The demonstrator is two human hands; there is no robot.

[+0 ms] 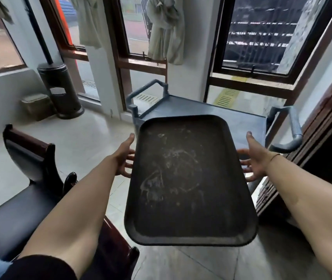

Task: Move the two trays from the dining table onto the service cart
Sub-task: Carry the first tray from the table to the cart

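A dark rectangular tray (187,178) with whitish smears on its surface hangs in the air at the centre of the view. My left hand (125,156) grips its left edge, fingers under the rim. My right hand (255,158) grips its right edge the same way. The tray's far end overlaps the near edge of the grey service cart (211,112), which stands just beyond it with an empty top shelf and a handle at each end. Only one tray is in view; the dining table is out of sight.
A dark padded chair with wooden frame (29,178) stands at my left, close to my left arm. A black cylindrical bin (60,91) sits by the windows at the back left. A dark wooden panel (327,126) runs along the right. Tiled floor lies between chair and cart.
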